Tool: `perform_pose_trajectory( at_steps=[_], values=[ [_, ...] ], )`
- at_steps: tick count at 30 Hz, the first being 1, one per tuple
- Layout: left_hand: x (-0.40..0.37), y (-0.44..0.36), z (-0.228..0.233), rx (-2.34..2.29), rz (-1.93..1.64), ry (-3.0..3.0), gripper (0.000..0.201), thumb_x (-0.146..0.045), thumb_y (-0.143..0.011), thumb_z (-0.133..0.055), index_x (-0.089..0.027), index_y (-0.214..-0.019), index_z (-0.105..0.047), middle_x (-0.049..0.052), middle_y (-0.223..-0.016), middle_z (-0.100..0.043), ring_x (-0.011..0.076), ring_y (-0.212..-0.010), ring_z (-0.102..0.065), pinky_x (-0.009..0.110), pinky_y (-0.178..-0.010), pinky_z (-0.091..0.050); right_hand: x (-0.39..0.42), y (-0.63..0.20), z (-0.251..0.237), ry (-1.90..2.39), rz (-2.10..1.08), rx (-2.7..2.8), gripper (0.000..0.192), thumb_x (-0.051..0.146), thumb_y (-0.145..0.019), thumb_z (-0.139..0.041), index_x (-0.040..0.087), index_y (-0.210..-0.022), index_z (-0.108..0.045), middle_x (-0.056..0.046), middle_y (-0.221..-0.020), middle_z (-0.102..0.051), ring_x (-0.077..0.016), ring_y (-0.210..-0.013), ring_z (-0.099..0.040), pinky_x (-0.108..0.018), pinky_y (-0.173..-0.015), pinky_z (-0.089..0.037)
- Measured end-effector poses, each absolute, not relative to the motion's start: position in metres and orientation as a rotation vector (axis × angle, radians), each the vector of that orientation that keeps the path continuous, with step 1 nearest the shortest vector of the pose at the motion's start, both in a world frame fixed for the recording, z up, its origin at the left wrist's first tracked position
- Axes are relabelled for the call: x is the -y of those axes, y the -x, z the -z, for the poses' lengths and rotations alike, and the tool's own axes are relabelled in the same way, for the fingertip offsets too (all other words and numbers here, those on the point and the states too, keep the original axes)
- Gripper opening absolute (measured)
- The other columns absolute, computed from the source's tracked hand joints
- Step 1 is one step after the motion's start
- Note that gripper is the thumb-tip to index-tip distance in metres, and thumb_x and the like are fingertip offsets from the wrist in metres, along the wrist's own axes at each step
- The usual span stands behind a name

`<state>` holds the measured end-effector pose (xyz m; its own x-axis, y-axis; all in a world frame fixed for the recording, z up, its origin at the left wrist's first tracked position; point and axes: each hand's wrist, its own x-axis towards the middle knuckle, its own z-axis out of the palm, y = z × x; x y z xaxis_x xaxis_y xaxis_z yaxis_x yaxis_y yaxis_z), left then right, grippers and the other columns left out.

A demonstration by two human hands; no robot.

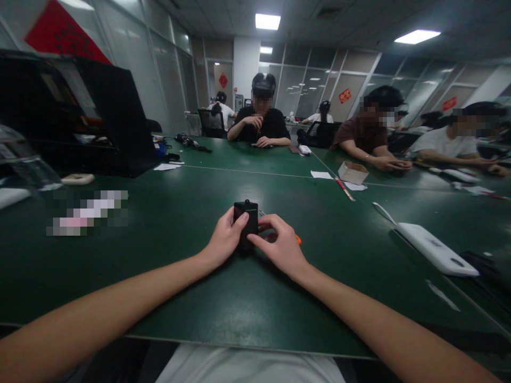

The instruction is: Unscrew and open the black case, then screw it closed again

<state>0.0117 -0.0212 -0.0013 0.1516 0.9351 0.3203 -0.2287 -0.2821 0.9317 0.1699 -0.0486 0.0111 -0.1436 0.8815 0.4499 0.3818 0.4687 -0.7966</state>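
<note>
A flat black rectangular case (248,226) with a small loop on its top edge is held upright above the table in front of me. My left hand (227,234) grips its left side, the thumb lying across the front face. From the right, my right hand (281,244) is curled at the case's edge, with its thumb tip on the lower front and its fingers partly behind. Just beyond the right hand, an orange-ended object (298,239) shows; most of it is hidden, and I cannot tell its kind.
The green table (239,314) spreads before me. On the right lie a white power strip-like device (437,249) and a small open box (353,173). At left stand a black open case (115,117) and a clear bottle (27,159). Several people sit across the table.
</note>
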Motion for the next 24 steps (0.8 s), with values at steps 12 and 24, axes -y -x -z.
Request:
perform_pose_trajectory(
  at_steps=[12, 24],
  values=[
    [0.0180, -0.0106, 0.0029, -0.594, -1.221, -1.200, 0.048, -0.052, -0.088, -0.060, -0.015, -0.120, -0.062, 0.015, -0.123, -0.068, 0.0290, -0.109, -0.066, 0.042, -0.097, -0.050, 0.0446, -0.1723, -0.0045, 0.960, -1.476, 1.377, 0.043, 0.040, -0.072, -0.082, 0.017, -0.106, -0.072, -0.008, -0.097, -0.074, -0.0218, -0.089, -0.071, -0.033, -0.076, -0.058],
    [0.0160, -0.0078, 0.0014, -0.550, -1.053, -1.209, 0.042, -0.039, -0.084, -0.069, -0.014, -0.117, -0.061, 0.016, -0.123, -0.067, 0.0314, -0.114, -0.063, 0.043, -0.098, -0.048, 0.0422, -0.1754, -0.0069, 0.958, -1.437, 1.387, 0.040, 0.041, -0.073, -0.081, 0.016, -0.103, -0.074, -0.007, -0.096, -0.074, -0.0202, -0.086, -0.070, -0.033, -0.078, -0.057]
  ],
)
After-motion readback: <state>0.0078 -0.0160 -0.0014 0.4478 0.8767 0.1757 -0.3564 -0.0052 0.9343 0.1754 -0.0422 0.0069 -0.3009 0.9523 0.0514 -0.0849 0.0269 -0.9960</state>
